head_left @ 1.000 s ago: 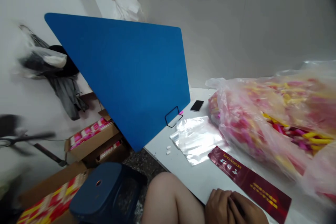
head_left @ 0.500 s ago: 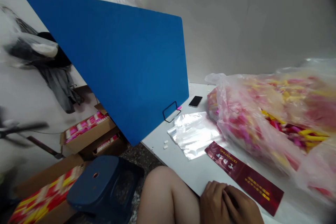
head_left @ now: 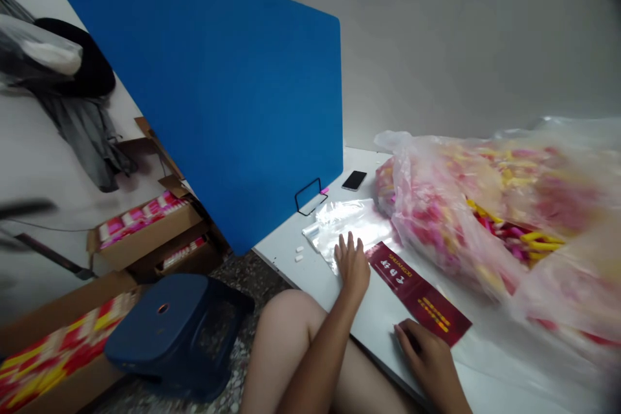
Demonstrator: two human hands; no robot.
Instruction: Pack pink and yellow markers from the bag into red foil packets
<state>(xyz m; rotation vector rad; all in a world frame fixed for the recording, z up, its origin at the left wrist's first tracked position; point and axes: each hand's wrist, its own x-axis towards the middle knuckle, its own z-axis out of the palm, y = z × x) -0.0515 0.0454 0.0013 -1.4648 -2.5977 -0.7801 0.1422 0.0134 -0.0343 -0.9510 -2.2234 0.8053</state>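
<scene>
My left hand [head_left: 352, 264] reaches forward with fingers spread, its fingertips on the near edge of the stack of clear plastic bags [head_left: 356, 220]. Close to the front edge of the white table, my right hand [head_left: 427, 356] rests with loosely bent fingers and a gap inside the thumb; nothing shows in it. Just beyond that hand lies a dark red printed card strip [head_left: 412, 291] with yellow and white lettering. Whether the left fingers touch the strip's near corner, I cannot tell.
A big translucent sack [head_left: 436, 200] of pink, red and yellow pieces fills the table's right side. A phone [head_left: 354, 180], black wire stand [head_left: 308, 195] and small white pieces [head_left: 299, 254] lie further left. A blue board [head_left: 242, 90] stands behind. A stool [head_left: 169, 317] and filled cartons [head_left: 145, 226] are left.
My hands were together near the front edge. The left has moved forward to the plastic bags with fingers spread; the right has separated and stays low. The view has shifted slightly.
</scene>
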